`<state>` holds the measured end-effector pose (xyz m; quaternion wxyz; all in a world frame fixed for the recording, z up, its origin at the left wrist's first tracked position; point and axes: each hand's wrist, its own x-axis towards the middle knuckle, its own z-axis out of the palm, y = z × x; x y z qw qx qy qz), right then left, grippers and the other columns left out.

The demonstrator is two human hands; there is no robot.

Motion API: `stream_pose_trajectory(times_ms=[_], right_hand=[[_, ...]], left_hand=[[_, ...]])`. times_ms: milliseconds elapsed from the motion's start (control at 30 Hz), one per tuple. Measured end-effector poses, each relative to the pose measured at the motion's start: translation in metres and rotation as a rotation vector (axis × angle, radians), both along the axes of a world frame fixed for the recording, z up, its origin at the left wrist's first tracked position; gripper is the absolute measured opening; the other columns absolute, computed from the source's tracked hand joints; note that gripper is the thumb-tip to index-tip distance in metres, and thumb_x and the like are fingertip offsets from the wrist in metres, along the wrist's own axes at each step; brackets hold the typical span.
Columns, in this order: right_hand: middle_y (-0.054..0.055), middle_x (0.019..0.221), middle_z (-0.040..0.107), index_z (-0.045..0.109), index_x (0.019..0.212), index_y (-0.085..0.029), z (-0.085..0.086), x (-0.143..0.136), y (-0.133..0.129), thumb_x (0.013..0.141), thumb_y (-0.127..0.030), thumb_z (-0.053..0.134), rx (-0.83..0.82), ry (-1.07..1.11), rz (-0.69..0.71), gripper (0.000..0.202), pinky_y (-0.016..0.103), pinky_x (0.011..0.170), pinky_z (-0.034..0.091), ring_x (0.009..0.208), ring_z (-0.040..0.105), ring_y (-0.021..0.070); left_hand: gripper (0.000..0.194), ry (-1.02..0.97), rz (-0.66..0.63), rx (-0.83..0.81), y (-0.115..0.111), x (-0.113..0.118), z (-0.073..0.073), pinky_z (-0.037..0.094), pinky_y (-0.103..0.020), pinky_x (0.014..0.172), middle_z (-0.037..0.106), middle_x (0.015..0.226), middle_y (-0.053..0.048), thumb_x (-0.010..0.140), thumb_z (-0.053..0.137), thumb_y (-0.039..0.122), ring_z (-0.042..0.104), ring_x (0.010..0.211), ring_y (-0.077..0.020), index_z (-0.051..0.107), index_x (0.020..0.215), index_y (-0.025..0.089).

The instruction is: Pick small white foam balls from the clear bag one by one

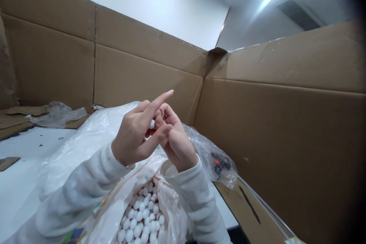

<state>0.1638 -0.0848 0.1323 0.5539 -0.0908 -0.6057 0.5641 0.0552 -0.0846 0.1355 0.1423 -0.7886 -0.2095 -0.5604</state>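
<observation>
White balls [143, 217] lie heaped nearest the camera, many of them egg-like in outline, inside an open bag [173, 206] of thin, pale plastic whose mouth gapes toward the person. Just above it the two hands meet, both coming out of pale, long sleeves (a thin bracelet [121, 163] shows at the left wrist). One small white piece [152, 124] sits among the fingers where the hands come together, partly covered by them. The left hand [137, 133] points its index finger out past the right one, with its thumb reaching across to the right hand's fingers; the right hand [178, 143] has its fingers bent inward toward the piece. Because the fingers overlap, I cannot tell which grip is pinching it, or whether both are. Behind the hands a large, shiny plastic bag [91, 133] lies over the white worktop [17, 190]. To the right, a clear bag [206, 148] holds dark and red things [219, 164] (too blurred to name). Crumpled plastic [60, 115] and flat cardboard pieces [8, 163] lie at the left, and tall cardboard walls [148, 61] stand around the far and right sides.
</observation>
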Motion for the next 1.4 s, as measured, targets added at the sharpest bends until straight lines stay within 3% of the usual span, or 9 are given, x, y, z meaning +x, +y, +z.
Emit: stream_pose_trajectory(times_ms=[133, 300, 400, 567, 667, 767, 967, 1167, 1400], right_hand=[[-0.002, 0.070, 0.043, 0.046, 0.077, -0.021, 0.012, 0.014, -0.008, 0.084, -0.043, 0.040, 0.034, -0.036, -0.017, 0.024, 0.023, 0.060, 0.044, 0.059, 0.044, 0.0084], [-0.002, 0.063, 0.042, 0.046, 0.079, -0.022, 0.017, 0.056, -0.035, 0.087, -0.029, 0.036, 0.189, -0.026, -0.413, 0.015, 0.026, 0.062, 0.041, 0.060, 0.045, 0.0111], [-0.002, 0.062, 0.044, 0.047, 0.077, -0.021, -0.002, 0.081, -0.051, 0.086, -0.025, 0.037, 0.161, -0.181, -0.517, 0.014, 0.026, 0.059, 0.039, 0.059, 0.044, 0.0117], [-0.001, 0.065, 0.047, 0.051, 0.079, -0.018, -0.065, 0.097, -0.067, 0.087, -0.028, 0.039, 0.048, -0.634, -0.563, 0.017, 0.027, 0.063, 0.039, 0.064, 0.047, 0.0123], [0.001, 0.072, 0.053, 0.053, 0.082, -0.018, -0.101, 0.098, -0.073, 0.086, -0.025, 0.039, 0.142, -0.940, -0.654, 0.016, 0.028, 0.064, 0.038, 0.068, 0.048, 0.0136], [0.003, 0.078, 0.056, 0.054, 0.086, -0.019, -0.124, 0.099, -0.075, 0.084, -0.020, 0.042, 0.257, -1.158, -0.760, 0.013, 0.032, 0.072, 0.038, 0.076, 0.049, 0.0168], [0.006, 0.085, 0.056, 0.054, 0.088, -0.019, -0.143, 0.106, -0.068, 0.081, -0.014, 0.043, 0.323, -1.365, -0.920, 0.014, 0.033, 0.075, 0.038, 0.083, 0.047, 0.0206], [0.006, 0.083, 0.055, 0.053, 0.081, -0.019, -0.153, 0.108, -0.064, 0.077, -0.017, 0.050, 0.305, -1.469, -1.017, 0.005, 0.032, 0.072, 0.037, 0.082, 0.047, 0.0214], [0.005, 0.079, 0.055, 0.054, 0.077, -0.019, -0.159, 0.106, -0.058, 0.076, -0.016, 0.050, 0.274, -1.491, -0.994, 0.005, 0.030, 0.070, 0.035, 0.077, 0.048, 0.0195]], left_hand=[[0.043, 0.026, 0.041, 0.079, -0.007, -0.004, 0.002, 0.045, -0.028, 0.065, 0.057, 0.076, -0.004, 0.086, 0.036, 0.027, 0.049, 0.065, -0.0150, 0.038, 0.127, 0.014], [0.043, 0.159, 0.121, 0.134, -0.015, -0.020, 0.001, 0.045, -0.030, 0.063, 0.053, 0.066, -0.001, 0.084, 0.036, 0.023, 0.048, 0.061, -0.0157, 0.037, 0.126, 0.014], [0.038, 0.273, 0.086, 0.150, -0.020, -0.029, -0.002, 0.044, -0.030, 0.056, 0.050, 0.062, -0.001, 0.081, 0.034, 0.022, 0.048, 0.058, -0.0166, 0.040, 0.118, 0.015], [0.012, 0.294, -0.017, 0.047, -0.032, -0.035, -0.015, 0.040, -0.027, 0.048, 0.048, 0.065, -0.001, 0.077, 0.032, 0.014, 0.047, 0.052, -0.0144, 0.041, 0.083, 0.019], [0.010, 0.337, -0.104, -0.071, -0.037, -0.035, -0.031, 0.038, -0.025, 0.047, 0.044, 0.062, 0.000, 0.075, 0.032, 0.011, 0.044, 0.052, -0.0133, 0.038, 0.075, 0.019], [0.013, 0.406, -0.179, -0.174, -0.042, -0.035, -0.051, 0.038, -0.023, 0.050, 0.043, 0.062, 0.000, 0.073, 0.033, 0.006, 0.045, 0.055, -0.0129, 0.038, 0.070, 0.018], [0.017, 0.517, -0.172, -0.274, -0.050, -0.045, -0.077, 0.036, -0.022, 0.048, 0.039, 0.059, 0.001, 0.068, 0.032, 0.003, 0.042, 0.054, -0.0125, 0.037, 0.064, 0.019], [0.017, 0.573, -0.130, -0.258, -0.057, -0.044, -0.072, 0.036, -0.023, 0.047, 0.039, 0.055, 0.001, 0.068, 0.031, 0.005, 0.041, 0.051, -0.0132, 0.036, 0.062, 0.020], [0.015, 0.971, -0.117, -0.484, -0.064, -0.020, -0.082, 0.039, -0.028, 0.059, 0.050, 0.068, -0.003, 0.084, 0.033, 0.017, 0.048, 0.062, -0.0174, 0.044, 0.074, 0.017]])
